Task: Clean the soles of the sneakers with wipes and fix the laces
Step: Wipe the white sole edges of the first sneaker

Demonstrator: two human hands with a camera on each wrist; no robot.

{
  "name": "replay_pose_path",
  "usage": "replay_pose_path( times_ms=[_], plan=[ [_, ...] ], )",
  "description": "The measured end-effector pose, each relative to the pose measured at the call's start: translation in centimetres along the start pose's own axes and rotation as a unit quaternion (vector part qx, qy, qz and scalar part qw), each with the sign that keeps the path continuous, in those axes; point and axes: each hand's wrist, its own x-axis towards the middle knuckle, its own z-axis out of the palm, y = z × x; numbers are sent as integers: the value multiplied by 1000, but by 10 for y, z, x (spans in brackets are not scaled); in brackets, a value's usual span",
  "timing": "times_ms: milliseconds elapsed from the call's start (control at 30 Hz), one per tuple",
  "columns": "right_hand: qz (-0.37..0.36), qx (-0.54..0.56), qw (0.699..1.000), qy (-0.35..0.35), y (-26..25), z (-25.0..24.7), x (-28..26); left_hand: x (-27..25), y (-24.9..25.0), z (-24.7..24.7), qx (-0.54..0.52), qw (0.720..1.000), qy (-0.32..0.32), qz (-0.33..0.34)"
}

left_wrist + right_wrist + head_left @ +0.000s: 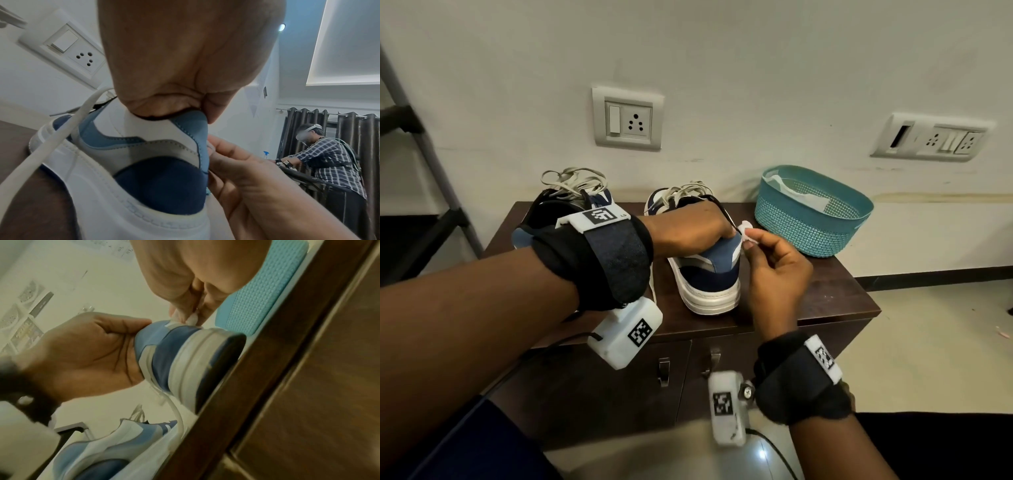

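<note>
Fingers of the right hand are pinched together on a small white wipe, held against the top of the heel of the right sneaker. The wrist view shows the same: the wad sits between thumb and fingertips, touching the blue heel tab. The left hand reaches over from the left and grips that sneaker at the collar, fingers curled down inside the opening, thumb on the heel's outer edge.

The sneaker stands on its white sole on a dark wooden cabinet, heel toward the near edge, toe toward the wall. Its cream laces lie loose at the far end. One lace strand trails down past the sole on the left side.

The left sneaker stands just beside it, mostly hidden behind the left wrist band, its laces in an untidy heap on top.

To the right, near the far edge, is a teal basket with something white inside. Two socket plates are on the wall behind. Another person in a checked shirt stands bent over a table across the room.
</note>
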Motion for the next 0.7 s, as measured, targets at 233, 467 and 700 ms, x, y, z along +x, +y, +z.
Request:
replay_pose_path(
  times_ms=[233, 467, 700],
  plan=[
    [-253, -159, 951, -75, 7, -24, -43, -4, 1, 2, -31, 999, 11, -15],
    [-182, -98, 978, -23, 5, -21, -18, -4, -4, 2, -70, 997, 14, -28],
    [-195, -140, 963, -122, 5, -43, -25, -2, -4, 1, -83, 996, 6, -34]
  ],
)
